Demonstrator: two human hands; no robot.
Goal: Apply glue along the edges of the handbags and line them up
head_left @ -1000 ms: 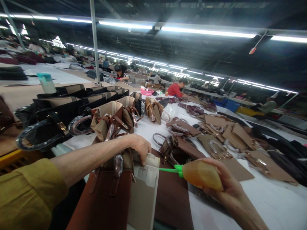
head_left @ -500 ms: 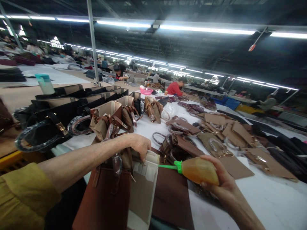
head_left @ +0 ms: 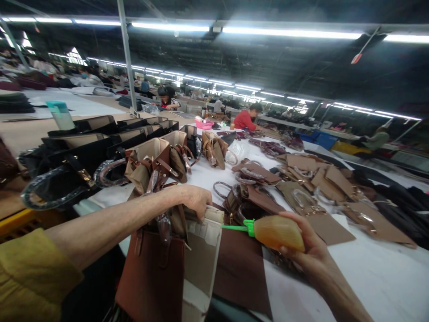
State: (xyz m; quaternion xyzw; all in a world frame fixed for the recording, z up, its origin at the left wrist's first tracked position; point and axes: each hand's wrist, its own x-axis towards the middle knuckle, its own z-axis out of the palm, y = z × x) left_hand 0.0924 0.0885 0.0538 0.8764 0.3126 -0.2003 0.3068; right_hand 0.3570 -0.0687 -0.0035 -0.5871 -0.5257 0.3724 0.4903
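My right hand (head_left: 310,243) is wrapped round a squeeze bottle (head_left: 276,232) of amber liquid, tipped on its side. Its long green nozzle (head_left: 234,227) points left, the tip at the edge of the handbag's pale inner panel (head_left: 203,241). My left hand (head_left: 197,200) is closed over the top of that panel, knuckles up, the fingertips partly hidden. The open handbag (head_left: 154,273) stands in front of me, its reddish-brown face toward the lower left. A plastic-wrapped handle (head_left: 164,228) hangs over that face. A dark brown flat panel (head_left: 241,277) lies to the right.
Black handbags (head_left: 77,156) stand in rows at left, and brown ones (head_left: 147,156) behind my left arm. Flat tan bag pieces (head_left: 328,183) spread over the white table (head_left: 375,277) at right. A yellow crate (head_left: 20,228) is at lower left. A person in red (head_left: 244,120) sits across.
The handbag's lower part has swung slightly to the right. Both hands keep their holds, and the bottle and nozzle stay almost in place at the panel's edge.
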